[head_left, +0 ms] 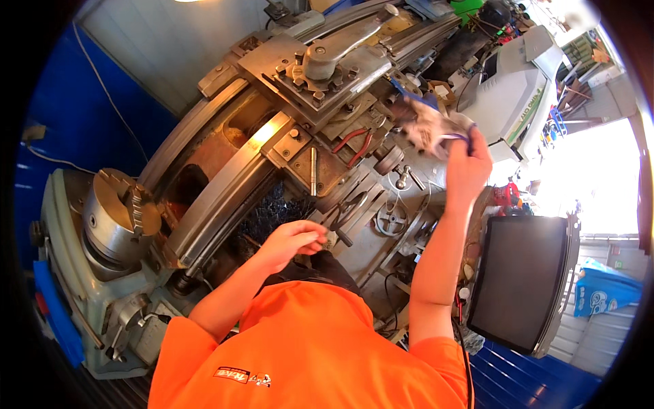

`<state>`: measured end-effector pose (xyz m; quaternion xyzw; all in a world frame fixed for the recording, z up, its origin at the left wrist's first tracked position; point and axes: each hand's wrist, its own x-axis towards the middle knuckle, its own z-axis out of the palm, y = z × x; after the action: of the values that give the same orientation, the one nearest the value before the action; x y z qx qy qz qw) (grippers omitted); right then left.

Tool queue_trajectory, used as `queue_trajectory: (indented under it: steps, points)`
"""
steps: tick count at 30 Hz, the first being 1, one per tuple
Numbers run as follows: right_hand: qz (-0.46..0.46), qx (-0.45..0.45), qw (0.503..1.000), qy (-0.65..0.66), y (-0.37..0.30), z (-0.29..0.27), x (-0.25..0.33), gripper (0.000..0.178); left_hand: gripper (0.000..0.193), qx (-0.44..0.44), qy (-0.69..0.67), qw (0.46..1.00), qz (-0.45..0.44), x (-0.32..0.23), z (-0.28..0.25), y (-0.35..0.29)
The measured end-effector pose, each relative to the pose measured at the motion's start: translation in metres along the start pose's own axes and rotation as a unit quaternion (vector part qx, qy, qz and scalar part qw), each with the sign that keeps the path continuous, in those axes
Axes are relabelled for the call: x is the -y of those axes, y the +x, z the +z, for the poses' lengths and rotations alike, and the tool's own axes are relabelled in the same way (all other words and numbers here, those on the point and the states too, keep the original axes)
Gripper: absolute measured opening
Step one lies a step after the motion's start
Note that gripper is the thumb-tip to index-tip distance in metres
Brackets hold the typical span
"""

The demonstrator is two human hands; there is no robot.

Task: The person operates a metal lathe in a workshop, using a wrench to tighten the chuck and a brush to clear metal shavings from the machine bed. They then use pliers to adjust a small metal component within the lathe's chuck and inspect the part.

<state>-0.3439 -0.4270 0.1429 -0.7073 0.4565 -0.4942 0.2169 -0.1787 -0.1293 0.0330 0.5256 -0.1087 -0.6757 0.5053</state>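
Observation:
My right hand (470, 160) is raised at the right of the lathe, closed on a soiled, light-coloured work glove (426, 126) with a blue edge. Motion smears the glove. My left hand (294, 245) hovers in front of the lathe carriage, its fingers loosely bent and holding nothing that I can see. Just beyond it are a black-handled lever (346, 238) and a small metal rod (313, 170) standing out on the carriage. Red-handled pliers (354, 143) lie on the carriage, between the two hands and farther away.
The lathe's chuck (122, 215) is at the left, and its tool post (323, 65) sits at the top of the carriage. Dark metal shavings (276, 211) lie below the bed rail. A handwheel (392, 218), a dark monitor (521, 279) and a grey machine housing (507, 88) stand to the right.

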Motion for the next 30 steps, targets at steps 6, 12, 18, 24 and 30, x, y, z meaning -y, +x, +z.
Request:
queue_trajectory:
  steps: [6,12,18,24,30]
  points:
    - [-0.200,0.234,0.944,-0.120,-0.073,0.114,-0.062,0.026,0.022,-0.142,-0.032,0.989,-0.002,0.048,-0.051,-0.037]
    - [-0.252,0.320,0.891,-0.199,-0.113,0.123,-0.069,0.032,0.023,-0.176,-0.025,0.983,-0.041,0.074,-0.065,-0.045]
    - [-0.197,0.285,0.906,-0.242,-0.099,0.105,-0.051,0.043,0.035,-0.037,0.361,0.929,-0.075,0.106,-0.105,-0.014]
    - [-0.058,0.324,0.911,-0.250,-0.084,0.083,-0.030,0.052,0.034,0.122,0.498,0.843,-0.161,0.139,-0.142,-0.008]
    - [0.000,0.131,0.968,-0.215,-0.004,0.063,-0.071,0.056,0.034,0.172,0.550,0.813,-0.080,0.152,-0.153,-0.015]
